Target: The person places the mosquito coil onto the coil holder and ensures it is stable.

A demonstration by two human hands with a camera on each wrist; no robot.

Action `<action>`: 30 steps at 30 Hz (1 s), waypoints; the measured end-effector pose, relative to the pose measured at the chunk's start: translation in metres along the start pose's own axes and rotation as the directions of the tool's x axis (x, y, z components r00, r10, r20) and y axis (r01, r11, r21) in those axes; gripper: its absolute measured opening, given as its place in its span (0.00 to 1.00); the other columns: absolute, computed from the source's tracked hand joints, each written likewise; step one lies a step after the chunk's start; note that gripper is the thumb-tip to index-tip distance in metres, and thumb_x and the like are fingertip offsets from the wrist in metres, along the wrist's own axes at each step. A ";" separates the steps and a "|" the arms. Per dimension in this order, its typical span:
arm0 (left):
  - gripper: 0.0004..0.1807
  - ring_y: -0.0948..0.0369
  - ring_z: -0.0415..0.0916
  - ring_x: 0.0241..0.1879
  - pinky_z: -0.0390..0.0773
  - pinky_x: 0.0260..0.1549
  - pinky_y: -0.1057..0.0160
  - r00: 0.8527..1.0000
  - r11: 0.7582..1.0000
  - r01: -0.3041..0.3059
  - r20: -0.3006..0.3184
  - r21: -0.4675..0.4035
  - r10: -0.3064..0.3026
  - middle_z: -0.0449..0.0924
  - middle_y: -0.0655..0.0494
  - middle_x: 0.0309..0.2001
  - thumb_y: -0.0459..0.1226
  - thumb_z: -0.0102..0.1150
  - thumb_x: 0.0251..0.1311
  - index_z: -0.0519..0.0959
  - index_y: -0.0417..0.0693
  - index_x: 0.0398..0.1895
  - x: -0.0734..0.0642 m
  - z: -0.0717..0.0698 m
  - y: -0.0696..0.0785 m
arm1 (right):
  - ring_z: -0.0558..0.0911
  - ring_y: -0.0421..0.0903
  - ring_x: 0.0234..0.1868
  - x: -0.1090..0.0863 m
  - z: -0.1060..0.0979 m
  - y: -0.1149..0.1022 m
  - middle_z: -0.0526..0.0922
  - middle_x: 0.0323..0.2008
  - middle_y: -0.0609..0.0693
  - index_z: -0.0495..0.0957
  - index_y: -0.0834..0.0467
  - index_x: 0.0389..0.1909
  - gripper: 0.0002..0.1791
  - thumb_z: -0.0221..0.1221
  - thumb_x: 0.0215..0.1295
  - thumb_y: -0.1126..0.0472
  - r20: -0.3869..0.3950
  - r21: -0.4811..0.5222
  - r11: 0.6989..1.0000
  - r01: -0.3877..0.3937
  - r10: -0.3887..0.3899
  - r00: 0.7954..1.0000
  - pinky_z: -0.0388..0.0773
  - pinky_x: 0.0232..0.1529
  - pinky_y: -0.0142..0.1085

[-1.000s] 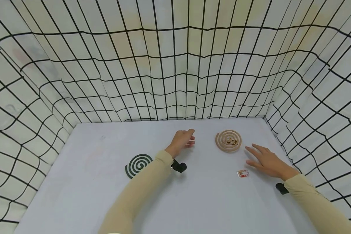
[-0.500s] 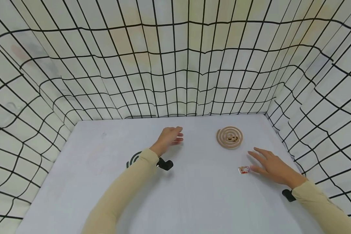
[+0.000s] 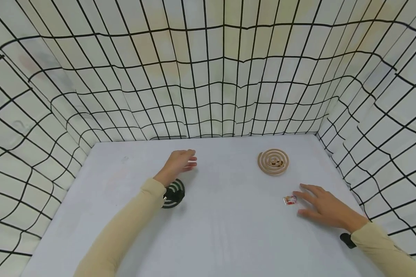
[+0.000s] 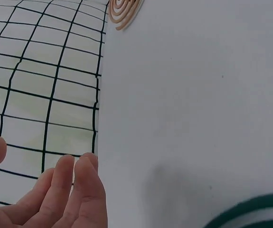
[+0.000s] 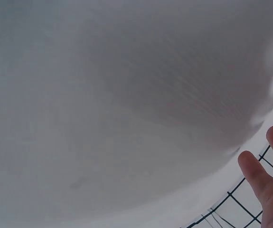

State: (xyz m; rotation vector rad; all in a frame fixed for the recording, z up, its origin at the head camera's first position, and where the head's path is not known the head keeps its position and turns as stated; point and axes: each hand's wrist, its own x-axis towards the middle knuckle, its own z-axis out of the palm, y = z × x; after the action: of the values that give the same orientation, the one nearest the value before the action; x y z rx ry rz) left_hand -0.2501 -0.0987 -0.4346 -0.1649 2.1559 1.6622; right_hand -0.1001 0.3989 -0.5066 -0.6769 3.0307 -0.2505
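Observation:
A green mosquito coil lies flat on the white table, partly covered by the black wrist camera on the left arm. Just beyond it, my left hand hovers with loosely bent fingers and nothing in them; the left wrist view shows its spread thumb and fingers. At the back right lies a tan mosquito coil with a small yellow-and-dark thing at its centre. A small red-and-white packet sits nearer. My right hand is spread beside it, fingertips close to the packet; whether they touch I cannot tell.
Black netting over pale walls encloses the back and both sides of the table. A black wrist camera hangs under the right wrist. In the right wrist view, mostly shaded white surface shows.
My left hand has moved left, from the middle of the table to beyond the green coil. My right hand has drifted slightly right and nearer to me. The coils and packet lie as before.

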 end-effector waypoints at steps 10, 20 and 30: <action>0.34 0.49 0.76 0.68 0.79 0.66 0.58 1.000 1.000 0.017 -0.026 0.021 -0.017 0.72 0.39 0.71 0.49 0.46 0.78 0.62 0.34 0.76 -0.012 -0.044 -0.027 | 0.74 0.64 0.69 -0.009 0.005 -0.007 0.71 0.72 0.58 0.74 0.45 0.71 0.37 0.63 0.65 0.33 -0.017 -0.049 0.999 0.015 -0.016 1.000 0.73 0.62 0.65; 0.36 0.45 0.74 0.70 0.77 0.68 0.53 0.998 0.971 0.019 -0.068 0.239 -0.003 0.73 0.35 0.70 0.53 0.45 0.79 0.62 0.33 0.76 -0.035 -0.078 -0.048 | 0.68 0.66 0.72 -0.006 0.008 -0.007 0.69 0.74 0.58 0.70 0.43 0.75 0.38 0.61 0.67 0.33 -0.011 -0.056 0.998 0.014 -0.014 1.000 0.70 0.64 0.66; 0.35 0.47 0.80 0.61 0.78 0.63 0.50 0.994 0.920 0.072 -0.098 0.385 -0.036 0.78 0.36 0.64 0.53 0.52 0.75 0.68 0.34 0.71 -0.048 -0.094 -0.061 | 0.68 0.67 0.73 -0.001 0.005 -0.009 0.67 0.75 0.61 0.68 0.43 0.76 0.40 0.61 0.67 0.32 0.008 -0.072 0.997 -0.022 0.023 1.000 0.70 0.62 0.67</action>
State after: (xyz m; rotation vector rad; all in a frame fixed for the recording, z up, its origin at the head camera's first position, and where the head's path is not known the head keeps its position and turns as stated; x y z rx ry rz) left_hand -0.2088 -0.2118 -0.4512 -0.1828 2.4741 1.1843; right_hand -0.0953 0.3909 -0.5099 -0.6456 3.0505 -0.1375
